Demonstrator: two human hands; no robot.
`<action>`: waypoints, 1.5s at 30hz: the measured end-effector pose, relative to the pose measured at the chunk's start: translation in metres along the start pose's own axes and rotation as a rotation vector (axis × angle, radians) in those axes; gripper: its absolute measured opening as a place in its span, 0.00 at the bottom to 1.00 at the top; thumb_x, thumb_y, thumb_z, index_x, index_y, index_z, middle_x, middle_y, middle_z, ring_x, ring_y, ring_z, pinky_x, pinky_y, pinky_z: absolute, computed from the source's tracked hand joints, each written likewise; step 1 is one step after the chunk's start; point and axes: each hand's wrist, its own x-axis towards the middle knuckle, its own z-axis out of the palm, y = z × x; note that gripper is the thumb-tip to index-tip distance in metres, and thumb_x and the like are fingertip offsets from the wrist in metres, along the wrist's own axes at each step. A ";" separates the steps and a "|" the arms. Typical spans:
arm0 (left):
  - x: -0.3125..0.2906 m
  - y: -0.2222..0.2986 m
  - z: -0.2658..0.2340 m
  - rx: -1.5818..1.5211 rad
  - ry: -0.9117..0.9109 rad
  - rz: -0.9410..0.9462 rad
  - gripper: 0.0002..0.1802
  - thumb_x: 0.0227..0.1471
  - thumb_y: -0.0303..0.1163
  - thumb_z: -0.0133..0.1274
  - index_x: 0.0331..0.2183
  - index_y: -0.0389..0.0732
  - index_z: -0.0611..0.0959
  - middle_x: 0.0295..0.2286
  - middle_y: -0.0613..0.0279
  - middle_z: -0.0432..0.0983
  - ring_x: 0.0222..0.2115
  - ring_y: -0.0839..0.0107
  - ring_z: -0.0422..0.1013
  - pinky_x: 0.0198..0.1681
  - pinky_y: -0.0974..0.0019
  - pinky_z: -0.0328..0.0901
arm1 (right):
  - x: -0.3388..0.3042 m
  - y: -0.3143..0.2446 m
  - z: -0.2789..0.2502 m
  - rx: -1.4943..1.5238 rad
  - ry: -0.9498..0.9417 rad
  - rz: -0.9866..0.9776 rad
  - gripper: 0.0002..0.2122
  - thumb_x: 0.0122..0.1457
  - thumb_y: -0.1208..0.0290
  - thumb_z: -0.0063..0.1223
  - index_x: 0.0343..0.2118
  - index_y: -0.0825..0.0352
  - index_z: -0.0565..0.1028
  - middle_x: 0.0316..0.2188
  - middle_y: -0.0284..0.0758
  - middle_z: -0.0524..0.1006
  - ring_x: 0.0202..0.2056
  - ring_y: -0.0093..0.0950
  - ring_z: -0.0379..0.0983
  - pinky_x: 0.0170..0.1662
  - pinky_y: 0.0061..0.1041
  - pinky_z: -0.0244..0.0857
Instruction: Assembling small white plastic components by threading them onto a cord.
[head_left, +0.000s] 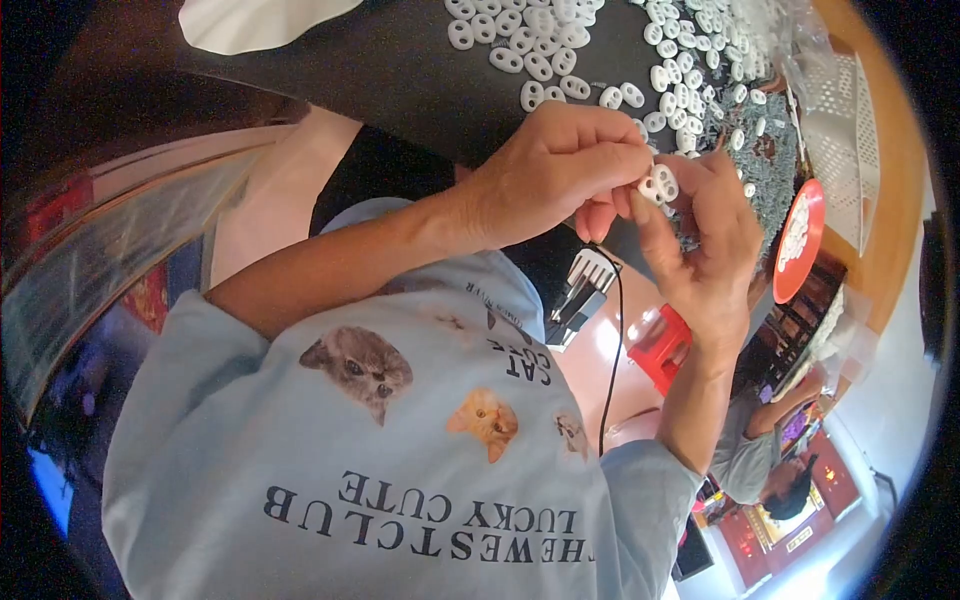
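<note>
In front of my chest, both hands meet over the near edge of a dark table (400,90). Between them is a small white oval plastic piece with two holes, which looks like a cord lock (658,184). My left hand (565,170) pinches it from the left with thumb and forefinger. From the right, the thumb and bent fingers of my right hand (708,235) grip the same piece. Fingertips hide part of it. Just beyond my hands lie many similar white two-hole pieces (535,66), some close to my left knuckles.
More white pieces (680,95) spread to the right, beside a heap of small grey springs (755,150). A red plate (800,245) holds white bits near a white perforated basket (848,130). Below are a red stool (662,350) and a black cable (619,330). Another person (748,455) sits at right.
</note>
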 end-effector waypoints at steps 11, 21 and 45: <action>0.005 -0.001 0.007 0.086 0.010 0.033 0.07 0.55 0.28 0.50 0.27 0.37 0.76 0.15 0.73 0.65 0.14 0.86 0.58 0.16 0.78 0.52 | -0.005 -0.004 0.001 -0.074 0.032 -0.035 0.15 0.43 0.76 0.62 0.35 0.70 0.73 0.26 0.41 0.70 0.23 0.38 0.71 0.24 0.32 0.66; 0.002 -0.004 0.006 0.046 0.023 0.017 0.08 0.52 0.30 0.51 0.24 0.36 0.77 0.17 0.70 0.69 0.17 0.85 0.62 0.17 0.78 0.54 | -0.010 -0.007 0.003 -0.085 0.062 -0.022 0.13 0.46 0.76 0.60 0.35 0.70 0.73 0.26 0.40 0.70 0.23 0.37 0.72 0.24 0.31 0.67; 0.006 -0.005 0.004 0.180 -0.074 -0.010 0.11 0.57 0.33 0.48 0.26 0.37 0.77 0.16 0.72 0.67 0.14 0.88 0.57 0.15 0.79 0.50 | -0.015 -0.001 0.007 -0.073 0.098 -0.048 0.12 0.44 0.79 0.59 0.34 0.71 0.73 0.26 0.40 0.69 0.22 0.37 0.71 0.23 0.31 0.66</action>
